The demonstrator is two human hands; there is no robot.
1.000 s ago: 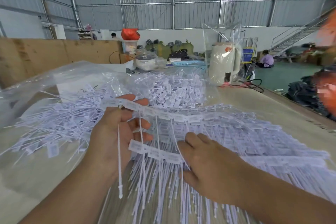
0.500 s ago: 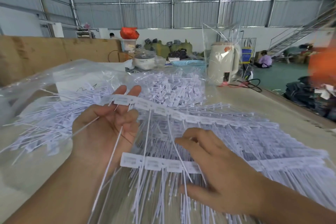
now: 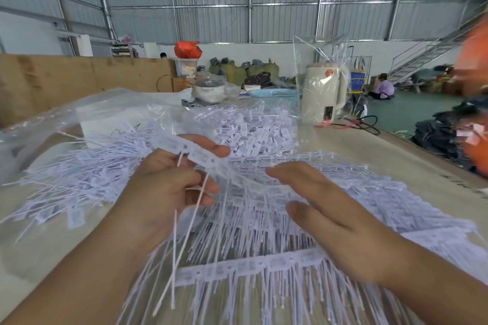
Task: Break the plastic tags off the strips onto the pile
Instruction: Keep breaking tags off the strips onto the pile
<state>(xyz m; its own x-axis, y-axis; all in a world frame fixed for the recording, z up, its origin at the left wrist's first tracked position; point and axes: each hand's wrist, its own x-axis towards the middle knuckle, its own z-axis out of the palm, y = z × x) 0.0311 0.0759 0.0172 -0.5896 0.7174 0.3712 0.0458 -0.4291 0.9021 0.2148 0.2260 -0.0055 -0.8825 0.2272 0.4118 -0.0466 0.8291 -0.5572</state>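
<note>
Near the middle of the worktop (image 3: 396,155), the left hand (image 3: 169,187) holds up one strip (image 3: 203,158) of white plastic tags. Its fingers curl around the strip's left end, and thin tails hang down from the hand toward 6 o'clock. The strip's long side runs from the left hand toward 4 o'clock, right up to the right hand (image 3: 324,214). The right hand is flat and loose, with straight fingers. It holds nothing, and I cannot tell if its fingertips touch the strip. It is the nearer hand to the strip's free end, so it looks ready to snap the next tag off.

Loose tags make a pile (image 3: 68,179) at 9 o'clock from the left hand, spread over the worktop and a clear plastic bag (image 3: 87,111). More whole strips (image 3: 250,266) lie under and around both hands, from 6 o'clock to 3 o'clock. So a lot of the job looks left to do.

Far across the worktop, at 1 o'clock, a cream kettle (image 3: 326,95) stands in a clear wrap. A blue basket (image 3: 274,93) sits beside it. The room is a big shed with grey metal walls.
</note>
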